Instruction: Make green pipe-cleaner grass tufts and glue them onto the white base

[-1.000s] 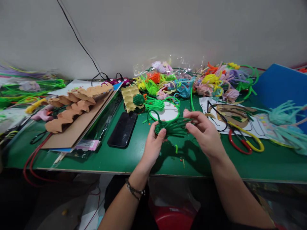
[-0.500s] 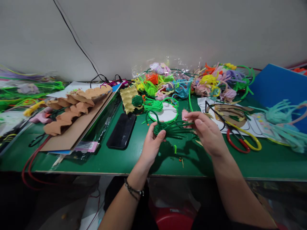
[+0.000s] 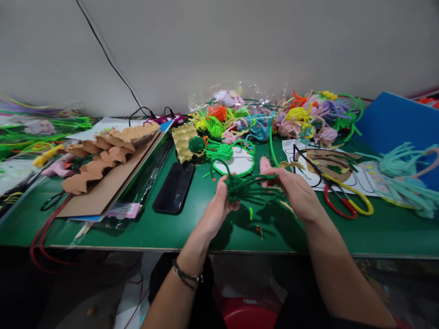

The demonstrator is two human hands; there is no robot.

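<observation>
A green tabletop [image 3: 147, 235] ran beneath both hands, backed by a plain grey wall [image 3: 219, 50]; a black cable [image 3: 108, 55] hung down it, far off beyond the left hand. Below the hands, under the table's edge, showed a red stool [image 3: 249, 315] and dark floor clutter too dim to make out. A black smartphone [image 3: 173, 187] lay just to the left of the left hand, and farther left came brown cardboard [image 3: 92, 201] topped with egg-carton strips [image 3: 92, 176]. A white disc with a green rim [image 3: 240, 162] lay just beyond the left hand, and a heap of colourful pipe-cleaner pieces [image 3: 254, 125] stretched past both hands to the wall. Scissors [image 3: 343, 184] with red and yellow handles rested to the right of the right hand; a blue board [image 3: 401, 121] leaned farther out that way.

The dark green pipe-cleaner bundle [image 3: 252, 188] was between the hands, above the tabletop. The left hand [image 3: 216, 210] was clamped on its bound end; the right hand [image 3: 297, 194] reached over the loose strand ends, and whether its fingers gripped them could not be told.

Half a second earlier the left thumb had lain across the bundle's knot; now it stood upright beside it, and the strands had fanned wider. The smartphone and scissors had not moved.
</observation>
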